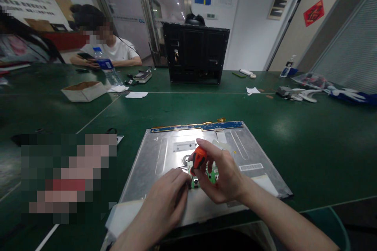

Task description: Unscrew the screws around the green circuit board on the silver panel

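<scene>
A silvery metal-backed display panel (pixel 169 151) lies flat on the table before me. Along its far edge runs a blue circuit strip (pixel 176 128), joined by a ribbon cable (pixel 220 136). My right hand (pixel 226 176) grips an orange and black screwdriver (pixel 200 157), tilted with its tip down toward a small green circuit board (pixel 213 175) at the panel's middle. My left hand (pixel 165 196) rests on the panel, its fingers curled together at the board's left side near the screwdriver tip. Whatever those fingers pinch is hidden.
Beyond the panel stands a black monitor housing (pixel 196 53). An open cardboard box (pixel 85 91) and a tilted water bottle (pixel 106 66) are at the back left. Gloves (pixel 297 94) lie at the right. Another person (pixel 118 49) sits across the table.
</scene>
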Demonstrator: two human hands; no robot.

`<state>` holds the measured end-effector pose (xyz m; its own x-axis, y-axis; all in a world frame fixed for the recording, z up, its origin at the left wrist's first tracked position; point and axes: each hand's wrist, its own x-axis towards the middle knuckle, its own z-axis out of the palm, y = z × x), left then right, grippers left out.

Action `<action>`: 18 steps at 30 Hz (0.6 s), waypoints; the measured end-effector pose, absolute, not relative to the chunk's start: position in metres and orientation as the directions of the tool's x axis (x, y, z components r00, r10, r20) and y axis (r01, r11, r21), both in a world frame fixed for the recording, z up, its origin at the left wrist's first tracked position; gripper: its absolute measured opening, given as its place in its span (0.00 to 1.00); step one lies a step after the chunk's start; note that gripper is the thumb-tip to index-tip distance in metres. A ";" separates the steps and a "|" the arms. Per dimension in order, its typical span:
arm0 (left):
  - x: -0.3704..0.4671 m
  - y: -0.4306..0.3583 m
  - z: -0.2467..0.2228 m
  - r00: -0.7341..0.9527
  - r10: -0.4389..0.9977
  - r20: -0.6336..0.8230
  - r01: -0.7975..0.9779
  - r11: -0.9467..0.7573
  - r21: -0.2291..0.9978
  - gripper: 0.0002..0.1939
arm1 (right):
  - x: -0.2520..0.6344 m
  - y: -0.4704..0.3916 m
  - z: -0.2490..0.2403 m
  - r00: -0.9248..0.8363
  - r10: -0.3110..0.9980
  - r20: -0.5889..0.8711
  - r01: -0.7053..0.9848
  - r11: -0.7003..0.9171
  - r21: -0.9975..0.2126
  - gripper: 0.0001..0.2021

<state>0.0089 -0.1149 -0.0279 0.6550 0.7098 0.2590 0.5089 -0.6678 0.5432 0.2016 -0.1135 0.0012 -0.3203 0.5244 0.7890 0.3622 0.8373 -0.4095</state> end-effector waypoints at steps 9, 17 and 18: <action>0.010 -0.116 -0.026 0.644 0.708 0.290 0.511 -0.680 0.526 0.09 | 0.199 -0.112 -0.002 -0.261 0.521 0.813 0.438 0.814 -0.381 0.30; 0.011 -0.116 -0.026 0.649 0.695 0.310 0.496 -0.696 0.519 0.09 | 0.198 -0.111 0.000 -0.276 0.467 0.840 0.429 0.842 -0.327 0.29; 0.010 -0.115 -0.026 0.650 0.696 0.306 0.499 -0.694 0.518 0.09 | 0.199 -0.111 0.000 -0.280 0.474 0.835 0.428 0.840 -0.333 0.29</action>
